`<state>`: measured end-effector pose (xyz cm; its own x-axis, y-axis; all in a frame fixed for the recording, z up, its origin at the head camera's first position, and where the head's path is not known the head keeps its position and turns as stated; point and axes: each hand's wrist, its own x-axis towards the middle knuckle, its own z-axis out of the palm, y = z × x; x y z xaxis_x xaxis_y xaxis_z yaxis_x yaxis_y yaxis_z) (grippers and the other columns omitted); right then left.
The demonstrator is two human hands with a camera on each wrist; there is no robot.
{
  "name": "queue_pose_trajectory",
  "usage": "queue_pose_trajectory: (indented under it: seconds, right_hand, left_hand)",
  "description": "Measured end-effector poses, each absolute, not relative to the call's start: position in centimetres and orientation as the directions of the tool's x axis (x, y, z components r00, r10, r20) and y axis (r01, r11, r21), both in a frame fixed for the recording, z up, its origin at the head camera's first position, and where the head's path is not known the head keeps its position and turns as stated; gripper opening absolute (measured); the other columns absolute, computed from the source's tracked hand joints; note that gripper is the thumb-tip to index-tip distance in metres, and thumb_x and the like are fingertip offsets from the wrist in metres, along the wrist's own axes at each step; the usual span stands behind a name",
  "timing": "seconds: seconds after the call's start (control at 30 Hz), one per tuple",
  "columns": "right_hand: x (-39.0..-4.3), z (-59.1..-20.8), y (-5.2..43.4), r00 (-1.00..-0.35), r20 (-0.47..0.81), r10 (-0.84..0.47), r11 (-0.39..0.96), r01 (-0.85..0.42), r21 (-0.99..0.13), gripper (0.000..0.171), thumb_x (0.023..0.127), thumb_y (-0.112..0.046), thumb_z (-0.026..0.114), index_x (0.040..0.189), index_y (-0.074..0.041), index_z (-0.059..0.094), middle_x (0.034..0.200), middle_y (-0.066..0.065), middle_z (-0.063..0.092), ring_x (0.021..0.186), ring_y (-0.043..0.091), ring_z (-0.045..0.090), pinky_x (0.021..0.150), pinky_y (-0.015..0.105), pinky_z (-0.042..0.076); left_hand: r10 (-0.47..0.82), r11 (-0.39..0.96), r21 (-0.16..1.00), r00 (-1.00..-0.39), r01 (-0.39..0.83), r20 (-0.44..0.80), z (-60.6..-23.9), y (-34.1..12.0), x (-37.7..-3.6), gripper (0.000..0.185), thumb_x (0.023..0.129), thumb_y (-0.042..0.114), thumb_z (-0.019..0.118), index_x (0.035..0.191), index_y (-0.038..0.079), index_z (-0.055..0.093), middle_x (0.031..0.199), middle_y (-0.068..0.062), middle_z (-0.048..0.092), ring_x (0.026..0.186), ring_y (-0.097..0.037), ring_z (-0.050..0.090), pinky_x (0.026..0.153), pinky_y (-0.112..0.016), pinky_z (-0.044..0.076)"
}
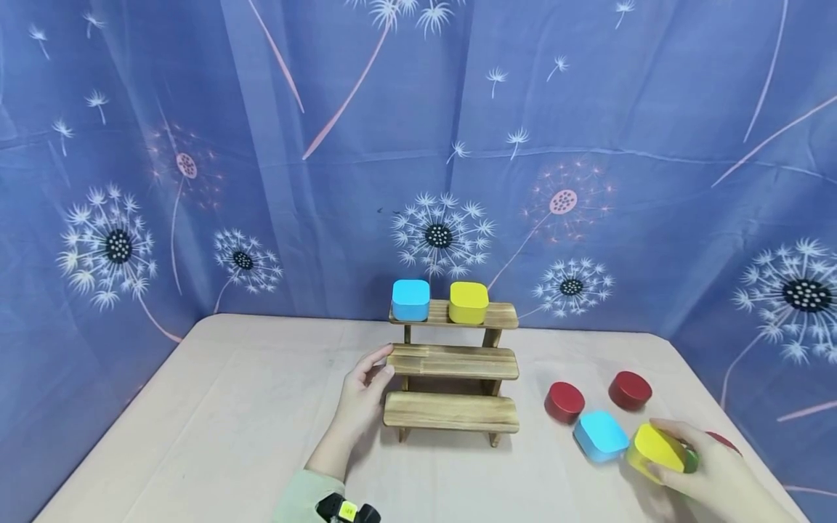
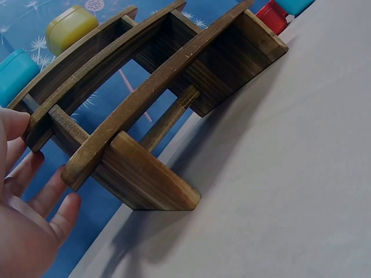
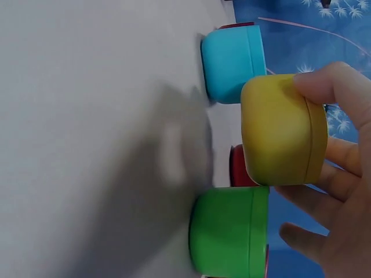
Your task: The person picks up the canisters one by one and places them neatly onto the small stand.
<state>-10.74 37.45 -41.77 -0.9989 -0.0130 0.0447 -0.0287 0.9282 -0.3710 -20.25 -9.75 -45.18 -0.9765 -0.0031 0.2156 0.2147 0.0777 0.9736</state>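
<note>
Your right hand (image 1: 709, 476) pinches a yellow rounded-square plastic tub (image 1: 656, 450) at the near right corner of the pale table (image 1: 229, 414). The right wrist view shows the thumb on the tub's top edge and the fingers (image 3: 342, 159) curled behind it, with the tub lifted off the tabletop. A green round plastic tub (image 3: 229, 231) sits just beside the yellow one, almost hidden behind your fingers in the head view, and a light blue rounded-square plastic tub (image 1: 600, 434) lies just to its left.

Your left hand (image 1: 362, 396) is well apart from the held tub, on the far side of the three-step brown wooden display stand (image 1: 451, 363). It rests against the stand's left end with the fingers relaxed and nearly straight — the fingertips (image 2: 23, 124) meet the end of the middle step, gripping nothing.

On the top step stand a second light blue rounded-square tub (image 1: 410, 299) and a second yellow rounded-square tub (image 1: 468, 302), side by side but apart. Two dark red round plastic tubs (image 1: 565, 402) sit on the table between the stand and your right hand, and the edge of another red one peeks out behind that hand. A blue dandelion-print cloth (image 1: 261, 145) hangs behind the table.
</note>
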Motion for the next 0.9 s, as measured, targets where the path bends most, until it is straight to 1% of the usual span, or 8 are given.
queue_pose_trajectory:
  seconds: [0.07, 0.1, 0.2, 0.33, 0.43, 0.67, 0.8, 0.9]
  right_hand:
    - [-10.7, -41.6, 37.6, -0.995, 0.09, -0.032, 0.924, -0.064, -0.378, 0.067, 0.072, -0.042, 0.079, 0.122, -0.001, 0.059, 0.118, 0.022, 0.062, 0.089, -0.013, 0.047, 0.066, 0.016, 0.045]
    - [-10.7, -41.6, 37.6, -0.993, 0.108, -0.038, 0.921, -0.077, -0.383, 0.067, 0.072, -0.041, 0.079, 0.122, -0.001, 0.059, 0.117, 0.021, 0.062, 0.087, -0.018, 0.04, 0.065, 0.014, 0.044]
    - [-10.7, -41.6, 37.7, -0.987, 0.151, -0.055, 0.906, -0.113, -0.409, 0.065, 0.073, -0.036, 0.08, 0.122, 0.0, 0.058, 0.115, 0.02, 0.063, 0.086, -0.021, 0.038, 0.065, 0.008, 0.04]
    - [-10.8, -41.5, 37.7, -0.98, 0.185, -0.074, 0.879, -0.152, -0.451, 0.064, 0.074, -0.029, 0.08, 0.123, 0.002, 0.056, 0.116, 0.023, 0.061, 0.087, -0.02, 0.039, 0.065, 0.005, 0.038]
    - [-11.0, -41.4, 37.6, -0.978, 0.191, -0.082, 0.87, -0.164, -0.465, 0.064, 0.074, -0.026, 0.08, 0.125, 0.004, 0.054, 0.118, 0.025, 0.058, 0.086, -0.019, 0.039, 0.064, 0.005, 0.039]
    - [-11.2, -41.1, 37.4, -0.964, 0.251, -0.091, 0.882, -0.196, -0.429, 0.062, 0.072, -0.021, 0.082, 0.122, 0.004, 0.056, 0.114, 0.023, 0.059, 0.085, -0.019, 0.036, 0.061, 0.012, 0.041]
    - [-11.3, -41.1, 37.0, -0.949, 0.296, -0.107, 0.872, -0.233, -0.43, 0.059, 0.071, -0.017, 0.082, 0.119, 0.003, 0.057, 0.111, 0.019, 0.06, 0.084, -0.016, 0.039, 0.06, 0.015, 0.041]
    - [-11.3, -40.9, 36.6, -0.944, 0.315, -0.102, 0.871, -0.238, -0.43, 0.059, 0.07, -0.017, 0.083, 0.119, 0.001, 0.058, 0.11, 0.016, 0.06, 0.082, -0.014, 0.042, 0.06, 0.014, 0.041]
  left_hand:
    - [-0.004, 0.08, 0.972, -0.975, 0.222, 0.223, -45.1, -9.8, -20.3, 0.038, 0.095, 0.016, 0.056, 0.132, 0.01, 0.054, 0.134, -0.01, 0.05, 0.096, -0.005, 0.053, 0.084, -0.017, 0.046]
    - [-0.003, 0.079, 0.971, -0.974, 0.225, 0.226, -45.1, -9.8, -20.3, 0.038, 0.095, 0.016, 0.056, 0.132, 0.01, 0.054, 0.134, -0.01, 0.051, 0.096, -0.005, 0.053, 0.084, -0.017, 0.046]
    - [-0.003, 0.071, 0.972, -0.974, 0.224, 0.225, -45.1, -9.7, -20.4, 0.038, 0.095, 0.015, 0.056, 0.132, 0.009, 0.055, 0.134, -0.01, 0.051, 0.095, -0.005, 0.053, 0.084, -0.017, 0.046]
    - [-0.003, 0.061, 0.974, -0.976, 0.219, 0.219, -45.0, -9.7, -20.5, 0.037, 0.094, 0.013, 0.056, 0.132, 0.009, 0.055, 0.134, -0.01, 0.051, 0.095, -0.006, 0.054, 0.086, -0.017, 0.045]
    - [-0.004, 0.053, 0.975, -0.976, 0.217, 0.218, -44.9, -9.6, -20.4, 0.038, 0.094, 0.013, 0.056, 0.132, 0.008, 0.055, 0.135, -0.01, 0.051, 0.096, -0.006, 0.055, 0.087, -0.018, 0.045]
    - [-0.006, 0.046, 0.975, -0.976, 0.218, 0.218, -44.9, -9.6, -20.3, 0.038, 0.094, 0.013, 0.056, 0.132, 0.008, 0.054, 0.136, -0.01, 0.051, 0.096, -0.004, 0.055, 0.087, -0.017, 0.046]
    - [-0.01, 0.055, 0.975, -0.976, 0.216, 0.216, -45.0, -9.6, -20.3, 0.038, 0.094, 0.013, 0.056, 0.132, 0.009, 0.055, 0.136, -0.009, 0.051, 0.096, -0.004, 0.056, 0.088, -0.017, 0.045]
    - [-0.009, 0.06, 0.975, -0.976, 0.215, 0.216, -45.0, -9.7, -20.3, 0.038, 0.095, 0.013, 0.056, 0.132, 0.009, 0.054, 0.136, -0.009, 0.051, 0.097, -0.004, 0.056, 0.089, -0.017, 0.045]
